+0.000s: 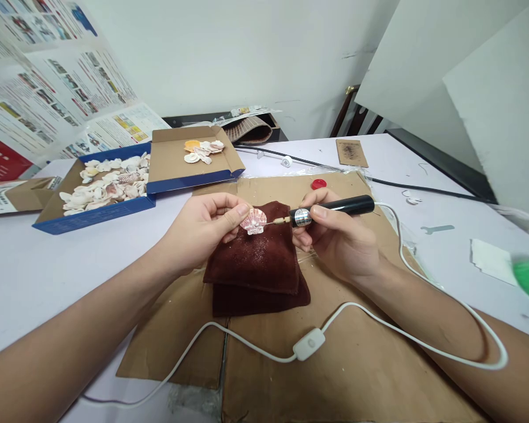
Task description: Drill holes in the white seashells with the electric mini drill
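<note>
Between the thumb and fingers of my left hand (pixel 214 220) is a pink and white scallop shell (pixel 254 221), its hinge end facing me. My right hand (pixel 341 232) grips a black mini electric drill (pixel 350 205) like a pen. The drill's brass chuck (pixel 282 220) points left, and its thin bit reaches the lower part of the shell; whether it has gone through I cannot tell. Beneath both lies a folded dark red cloth (pixel 255 270) with pale dust on it. A white cord (pixel 427 282) runs from the drill to an inline switch (pixel 309 344).
Cardboard sheets (pixel 357 364) cover the table's middle. At the left stands a blue box (pixel 97 214) of shells, several more on its open lid (pixel 167 167). Behind are a red cap (pixel 318 184), a black cable (pixel 405 183) and a stained board (pixel 351 153). A wrench (pixel 437 229) and white tissue (pixel 492 260) lie right.
</note>
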A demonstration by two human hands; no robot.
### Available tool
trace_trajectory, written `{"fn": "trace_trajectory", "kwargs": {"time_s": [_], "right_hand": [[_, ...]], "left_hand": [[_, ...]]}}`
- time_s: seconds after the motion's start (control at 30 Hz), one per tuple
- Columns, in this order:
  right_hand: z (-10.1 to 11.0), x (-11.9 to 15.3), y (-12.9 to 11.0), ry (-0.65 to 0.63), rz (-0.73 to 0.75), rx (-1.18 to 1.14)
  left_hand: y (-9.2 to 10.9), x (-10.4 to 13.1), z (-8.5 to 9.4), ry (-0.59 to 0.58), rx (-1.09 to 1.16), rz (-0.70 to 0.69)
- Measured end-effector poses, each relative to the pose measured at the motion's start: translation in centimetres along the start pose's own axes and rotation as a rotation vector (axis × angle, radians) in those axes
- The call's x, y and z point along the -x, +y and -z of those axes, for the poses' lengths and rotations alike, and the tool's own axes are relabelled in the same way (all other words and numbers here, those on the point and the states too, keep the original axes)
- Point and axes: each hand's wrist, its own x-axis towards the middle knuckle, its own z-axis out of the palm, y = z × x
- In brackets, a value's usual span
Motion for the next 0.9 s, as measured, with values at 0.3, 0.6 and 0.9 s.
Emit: {"fn": "trace_trajectory", "kwargs": {"time_s": [0.3,0.6,0.9], "right_hand": [[-0.01,0.0,-0.05,-0.006,0.01,0.001],[-0.04,0.1,-0.15,-0.006,0.011,0.01],[0.11,0.15,-0.13,-0.025,-0.001,0.03]], "left_hand": [[-0.05,-0.03,-0.09,-0.02,0.032,0.005],[0.16,-0.04,-0.08,-0.018,0.025,-0.005],[0.12,0.01,-0.05,-0.001,0.029,0.008]]}}
